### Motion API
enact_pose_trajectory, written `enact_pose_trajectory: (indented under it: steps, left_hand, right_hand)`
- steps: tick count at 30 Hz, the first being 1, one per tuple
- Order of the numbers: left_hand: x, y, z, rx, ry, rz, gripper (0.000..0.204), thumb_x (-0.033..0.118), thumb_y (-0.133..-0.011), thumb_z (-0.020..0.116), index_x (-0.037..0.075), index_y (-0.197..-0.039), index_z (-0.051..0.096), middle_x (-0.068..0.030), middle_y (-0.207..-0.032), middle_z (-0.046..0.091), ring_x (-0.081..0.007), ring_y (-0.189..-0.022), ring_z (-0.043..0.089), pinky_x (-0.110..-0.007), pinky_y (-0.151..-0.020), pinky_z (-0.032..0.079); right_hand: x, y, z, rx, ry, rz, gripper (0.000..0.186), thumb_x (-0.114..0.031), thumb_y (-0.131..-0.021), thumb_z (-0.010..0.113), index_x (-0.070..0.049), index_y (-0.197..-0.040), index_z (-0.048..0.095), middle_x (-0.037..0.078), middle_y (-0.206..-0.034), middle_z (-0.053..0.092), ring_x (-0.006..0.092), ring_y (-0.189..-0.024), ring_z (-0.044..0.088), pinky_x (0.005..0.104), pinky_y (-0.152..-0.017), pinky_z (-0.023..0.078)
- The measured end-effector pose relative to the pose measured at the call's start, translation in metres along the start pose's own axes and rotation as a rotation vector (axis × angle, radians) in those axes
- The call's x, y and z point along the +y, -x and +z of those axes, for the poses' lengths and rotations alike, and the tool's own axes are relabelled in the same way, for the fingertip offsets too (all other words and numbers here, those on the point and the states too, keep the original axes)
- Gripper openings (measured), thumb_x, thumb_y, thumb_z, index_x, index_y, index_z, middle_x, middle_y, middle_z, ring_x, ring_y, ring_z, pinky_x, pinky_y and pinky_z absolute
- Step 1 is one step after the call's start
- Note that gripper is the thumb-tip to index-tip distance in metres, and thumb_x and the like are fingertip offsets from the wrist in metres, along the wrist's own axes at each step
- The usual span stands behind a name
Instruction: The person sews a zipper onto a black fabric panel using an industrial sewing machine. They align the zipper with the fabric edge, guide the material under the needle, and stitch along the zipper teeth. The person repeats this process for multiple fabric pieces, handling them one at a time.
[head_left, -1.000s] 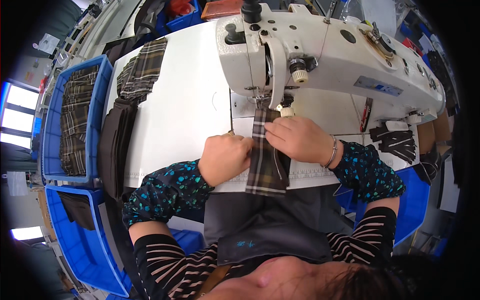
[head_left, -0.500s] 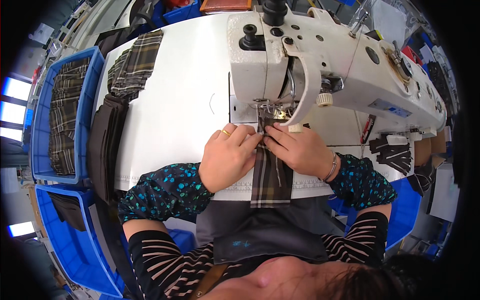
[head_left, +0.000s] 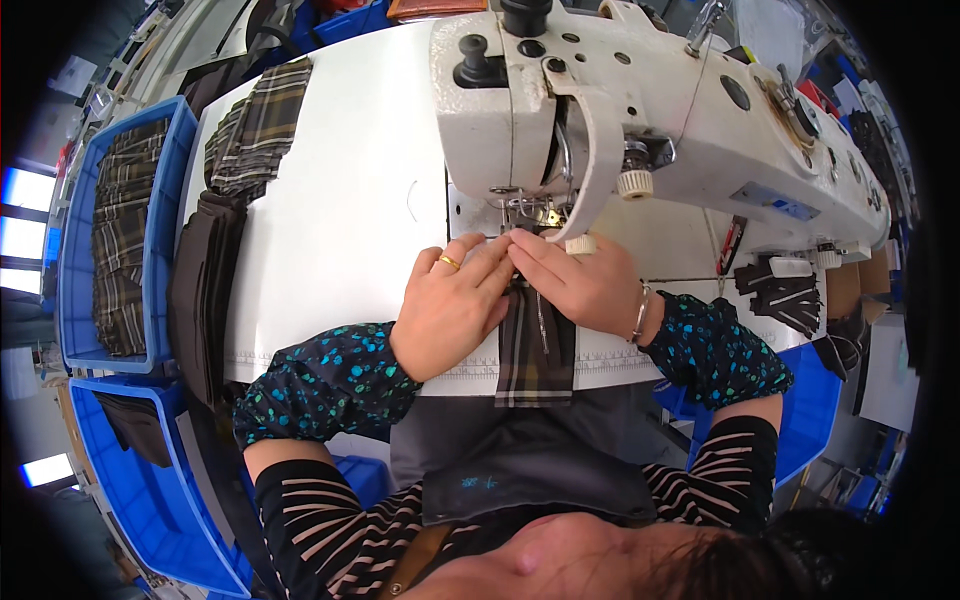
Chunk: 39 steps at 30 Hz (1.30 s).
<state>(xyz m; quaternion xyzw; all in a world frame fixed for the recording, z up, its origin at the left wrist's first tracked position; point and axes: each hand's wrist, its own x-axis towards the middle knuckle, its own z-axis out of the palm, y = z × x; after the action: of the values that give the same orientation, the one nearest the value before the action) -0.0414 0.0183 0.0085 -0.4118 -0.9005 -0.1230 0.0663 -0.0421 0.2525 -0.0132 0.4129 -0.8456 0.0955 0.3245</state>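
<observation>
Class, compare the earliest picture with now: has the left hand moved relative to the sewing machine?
Yes: the left hand has moved forward, closer to the needle end of the sewing machine.

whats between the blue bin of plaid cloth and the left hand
In the head view, a stack of dark cloth lies beside the blue bin, then white tabletop runs up to the left hand.

Near, head-worn fisheye view, steeply down over both hands [head_left: 450, 305]
</observation>
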Motion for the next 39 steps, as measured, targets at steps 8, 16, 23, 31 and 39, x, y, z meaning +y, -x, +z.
enact_pose_trajectory:
  steps: [8,16,23,31,39]
  left_hand:
    - [-0.001,0.002,0.005,0.029,-0.023,-0.033,0.066,0.036,-0.088,0.079,0.009,-0.145,0.060,-0.0020,-0.148,0.062,-0.0222,-0.127,0.060,-0.041,-0.099,0.045]
    - [-0.001,-0.001,0.002,0.021,-0.107,0.041,0.062,0.037,-0.091,0.076,0.009,-0.145,0.061,-0.0022,-0.146,0.062,-0.0258,-0.129,0.057,-0.044,-0.104,0.043]
    - [-0.013,-0.008,0.008,0.050,-0.092,0.014,0.054,0.032,-0.092,0.076,0.011,-0.140,0.064,-0.0039,-0.147,0.062,-0.0293,-0.132,0.055,-0.045,-0.104,0.044]
    - [-0.023,-0.017,0.008,0.070,-0.088,-0.009,0.049,0.035,-0.097,0.070,0.010,-0.139,0.065,-0.0080,-0.144,0.063,-0.0303,-0.131,0.056,-0.050,-0.104,0.045]
    - [-0.016,-0.007,0.006,0.077,-0.055,0.014,0.051,0.033,-0.091,0.076,0.011,-0.136,0.066,-0.0072,-0.138,0.064,-0.0310,-0.132,0.056,-0.047,-0.105,0.044]
  right_hand:
    - [0.011,0.006,-0.001,-0.079,-0.031,-0.022,0.009,-0.014,-0.078,0.068,-0.009,-0.084,0.066,0.001,-0.074,0.057,0.0202,-0.075,0.060,0.0333,-0.074,0.053]
    - [0.011,0.005,-0.004,-0.148,0.002,-0.039,0.014,-0.015,-0.079,0.068,-0.008,-0.091,0.068,0.002,-0.074,0.058,0.0206,-0.078,0.061,0.0338,-0.077,0.054]
    - [0.013,0.008,0.007,-0.137,0.006,0.058,0.029,-0.013,-0.089,0.068,-0.007,-0.117,0.075,0.003,-0.075,0.058,0.0206,-0.074,0.062,0.0347,-0.071,0.053]
    - [0.023,0.010,0.017,-0.118,-0.002,0.100,0.028,-0.015,-0.093,0.068,-0.012,-0.120,0.075,0.003,-0.077,0.061,0.0211,-0.076,0.063,0.0358,-0.070,0.052]
    - [0.020,0.000,-0.001,-0.105,-0.015,-0.091,0.024,-0.016,-0.088,0.067,-0.009,-0.110,0.075,0.003,-0.102,0.075,0.0201,-0.089,0.069,0.0353,-0.085,0.056]
